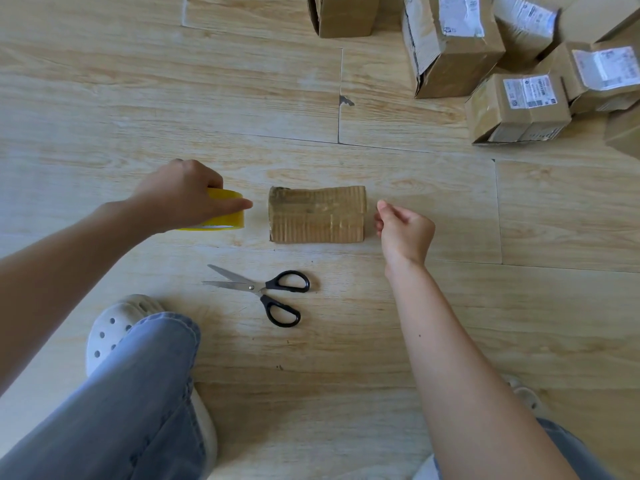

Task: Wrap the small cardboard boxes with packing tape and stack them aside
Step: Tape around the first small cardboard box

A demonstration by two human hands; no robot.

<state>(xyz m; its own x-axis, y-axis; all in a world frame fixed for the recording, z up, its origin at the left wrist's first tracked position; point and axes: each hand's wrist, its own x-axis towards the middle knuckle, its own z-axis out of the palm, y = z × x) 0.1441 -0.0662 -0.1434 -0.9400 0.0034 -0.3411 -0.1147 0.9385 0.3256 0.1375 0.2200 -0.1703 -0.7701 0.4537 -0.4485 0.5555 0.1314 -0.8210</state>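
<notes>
Knee (138, 393) and open scissors (258, 289) lie nearest. Beyond, the cardboard box (317, 214) sits on bare floor (346, 375). The left hand (180, 192) grips the tape roll (228, 216) off the box's left edge, and the right hand (405, 230) curls (visibly empty) beside the right edge.

One tape roll (229, 212), one pair of scissors (258, 289), one lone box (317, 214), at least six more boxes (516, 105) heaped apart.

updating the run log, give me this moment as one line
left hand grips tape roll left of box | right hand curled at box's right end, nothing seen held | scissors open, untouched | labelled boxes far right
</notes>
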